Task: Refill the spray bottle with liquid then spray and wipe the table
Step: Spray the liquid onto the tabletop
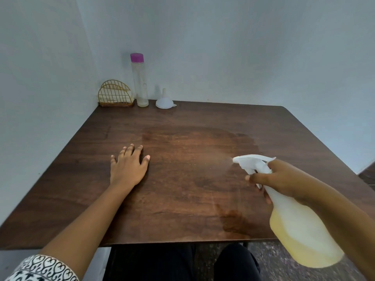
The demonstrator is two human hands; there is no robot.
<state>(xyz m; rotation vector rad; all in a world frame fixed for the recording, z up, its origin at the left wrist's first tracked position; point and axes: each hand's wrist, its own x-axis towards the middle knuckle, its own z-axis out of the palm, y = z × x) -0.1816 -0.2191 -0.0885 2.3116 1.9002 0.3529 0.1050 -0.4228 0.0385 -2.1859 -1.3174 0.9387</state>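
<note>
My right hand (282,178) grips the neck of a white spray bottle (300,230) holding yellowish liquid, with fingers on the trigger. The nozzle points left over the dark wooden table (182,224), and a faint mist hangs in front of it. Fine droplets and a wet patch show on the table's middle, and a darker wet stain lies near the front edge. My left hand (128,166) rests flat on the table at the left, fingers apart, holding nothing.
In the far left corner stand a gold wire holder (114,96) with cloth or napkins in it, a tall clear bottle with a purple cap (139,82), nearly empty, and a white funnel (164,100) turned mouth down. Walls close off the left and back sides.
</note>
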